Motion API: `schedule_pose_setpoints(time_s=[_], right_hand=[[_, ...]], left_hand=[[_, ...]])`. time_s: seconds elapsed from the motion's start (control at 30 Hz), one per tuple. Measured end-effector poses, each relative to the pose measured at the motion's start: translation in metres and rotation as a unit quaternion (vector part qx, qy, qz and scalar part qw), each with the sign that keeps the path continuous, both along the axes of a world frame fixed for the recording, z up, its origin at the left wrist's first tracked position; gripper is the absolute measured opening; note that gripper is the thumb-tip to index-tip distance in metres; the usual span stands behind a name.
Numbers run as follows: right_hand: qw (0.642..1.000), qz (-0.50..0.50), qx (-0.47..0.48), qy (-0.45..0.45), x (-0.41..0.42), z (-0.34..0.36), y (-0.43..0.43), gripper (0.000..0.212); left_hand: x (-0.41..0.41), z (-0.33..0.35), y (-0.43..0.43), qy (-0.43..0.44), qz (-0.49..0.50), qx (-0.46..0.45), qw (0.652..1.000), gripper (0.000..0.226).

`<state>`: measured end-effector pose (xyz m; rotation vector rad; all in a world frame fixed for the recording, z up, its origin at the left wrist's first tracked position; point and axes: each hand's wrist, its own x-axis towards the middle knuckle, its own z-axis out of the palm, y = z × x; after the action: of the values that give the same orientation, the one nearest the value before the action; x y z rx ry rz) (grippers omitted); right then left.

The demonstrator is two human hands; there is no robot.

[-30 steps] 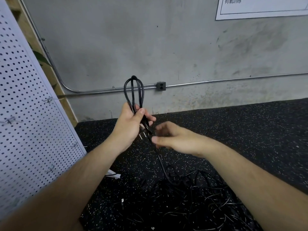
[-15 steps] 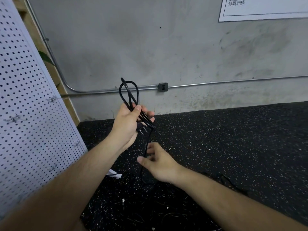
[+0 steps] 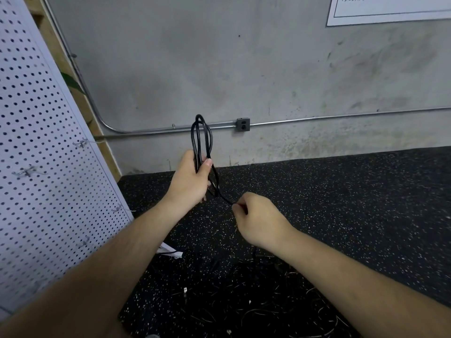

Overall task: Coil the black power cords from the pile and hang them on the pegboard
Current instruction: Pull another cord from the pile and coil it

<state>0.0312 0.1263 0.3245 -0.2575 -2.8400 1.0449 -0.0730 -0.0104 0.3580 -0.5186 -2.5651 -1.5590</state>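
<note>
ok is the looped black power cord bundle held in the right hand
No, the left hand grips the looped black power cord; the right hand only pinches its trailing strand.

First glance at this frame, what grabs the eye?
Centre frame, the left hand holds a black power cord folded into upright loops against the grey wall. Just below right, the right hand pinches its trailing length, above the tangled pile on the speckled floor. A white pegboard fills the left edge.
</note>
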Motion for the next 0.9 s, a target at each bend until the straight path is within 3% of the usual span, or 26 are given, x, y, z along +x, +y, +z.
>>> schedule_pose_setpoints(time_s=[0.2, 0.3, 0.53, 0.8, 0.9], right_hand=[[0.979, 0.072, 0.190, 0.003, 0.013, 0.029, 0.005, 0.029], [0.963, 0.086, 0.255, 0.008, 0.017, 0.042, 0.011, 0.030], [0.950, 0.081, 0.301, 0.036, 0.016, 0.053, 0.030, 0.031], [0.932, 0.108, 0.340, 0.069, 0.020, 0.063, 0.028, 0.030], [0.931, 0.099, 0.347, 0.063, 0.017, 0.063, 0.029, 0.030]], left_hand=[[-0.003, -0.008, 0.002, 0.021, 0.005, -0.093, 0.995, 0.005], [0.003, -0.003, 0.003, 0.042, 0.023, -0.110, 0.993, 0.014], [-0.005, -0.003, 0.001, 0.101, -0.046, -0.100, 0.989, 0.019], [0.008, -0.008, 0.008, 0.056, -0.137, -0.077, 0.986, 0.013], [0.011, -0.008, 0.009, -0.009, -0.153, -0.011, 0.988, 0.011]])
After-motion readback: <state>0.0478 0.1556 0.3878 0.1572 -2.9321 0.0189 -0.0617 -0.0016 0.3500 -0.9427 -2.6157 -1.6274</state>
